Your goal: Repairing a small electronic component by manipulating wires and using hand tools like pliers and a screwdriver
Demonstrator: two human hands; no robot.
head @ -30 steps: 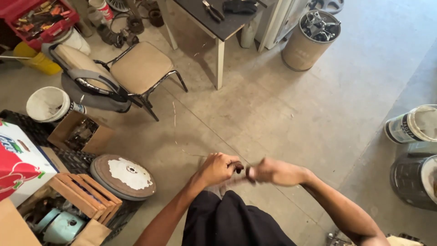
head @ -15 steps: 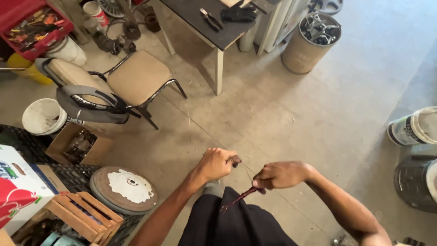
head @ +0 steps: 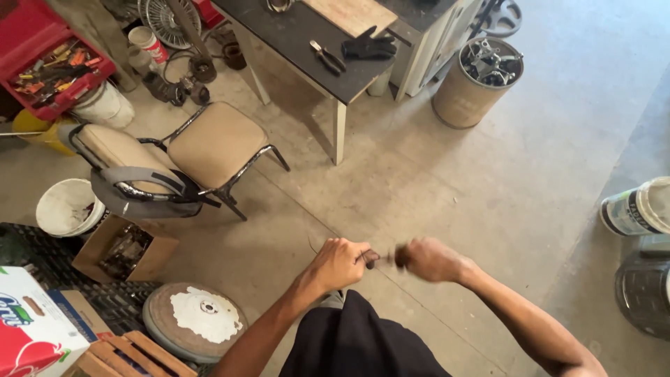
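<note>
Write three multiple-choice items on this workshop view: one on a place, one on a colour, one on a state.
1. Where do the pliers lie?
A. on the dark table
B. on the chair seat
C. in the drum

2. What colour is the tool tray at upper left?
A. blue
B. red
C. green

3. How are the two hands?
A. flat on the floor
B. open, far apart
C. closed, close together

Answers:
1. A: they lie beside the black glove on the tabletop.
2. B: its rim and walls are red.
3. C: the left hand and right hand are fists with a small dark thing between them.
</note>
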